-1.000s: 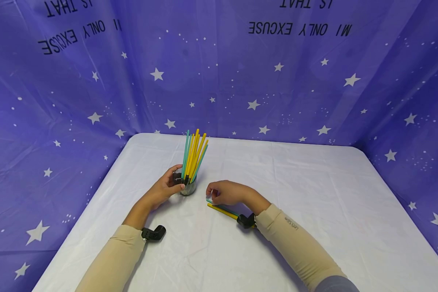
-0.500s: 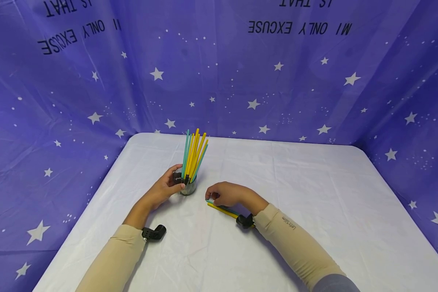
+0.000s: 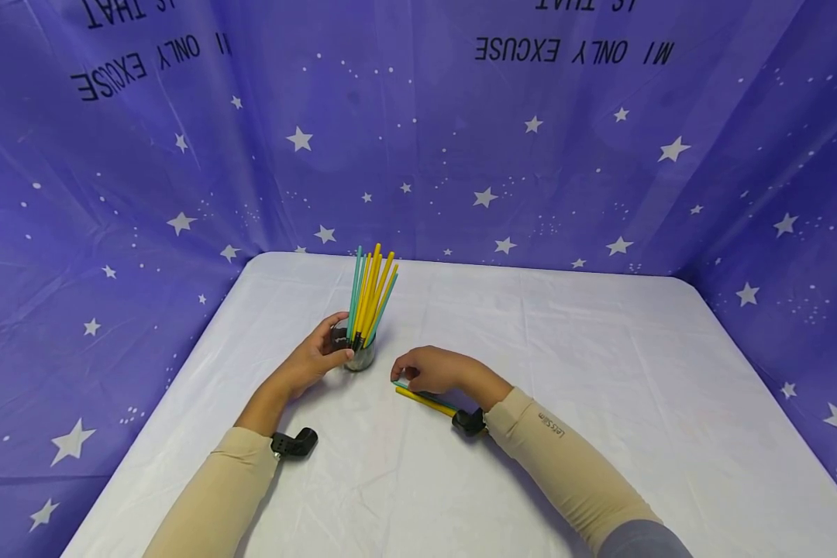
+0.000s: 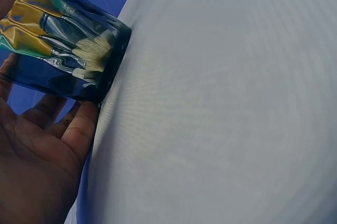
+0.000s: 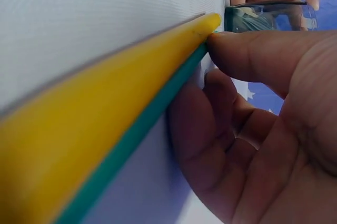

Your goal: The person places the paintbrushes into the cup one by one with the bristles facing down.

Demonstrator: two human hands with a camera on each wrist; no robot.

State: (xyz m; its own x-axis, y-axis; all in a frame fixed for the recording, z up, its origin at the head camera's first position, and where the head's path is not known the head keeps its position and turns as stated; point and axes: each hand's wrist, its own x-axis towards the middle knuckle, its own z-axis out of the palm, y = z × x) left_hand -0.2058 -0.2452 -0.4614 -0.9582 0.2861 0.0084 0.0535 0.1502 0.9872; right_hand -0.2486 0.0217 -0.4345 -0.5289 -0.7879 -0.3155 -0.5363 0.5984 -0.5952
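A clear glass (image 3: 364, 359) stands upright toward the left of the table, and my left hand (image 3: 310, 364) holds it round its side. Several paintbrushes (image 3: 368, 298) with yellow and teal handles lean in it; their bristles (image 4: 96, 52) point down, as the left wrist view shows. Right of the glass, my right hand (image 3: 435, 369) pinches the handle end of a teal paintbrush (image 5: 138, 129) between thumb and fingers. Close alongside lies a thicker yellow paintbrush (image 5: 105, 103) on the cloth. The far ends of both are hidden beneath my right wrist.
A white cloth (image 3: 565, 372) covers the table. Purple curtains (image 3: 432, 155) with stars and lettering rise behind it and on both sides. Each wrist carries a black camera mount, on the left (image 3: 295, 445) and on the right (image 3: 469, 423).
My right hand has shifted very slightly left, and the teal paintbrush's end with it. My left hand and the glass stay in place.
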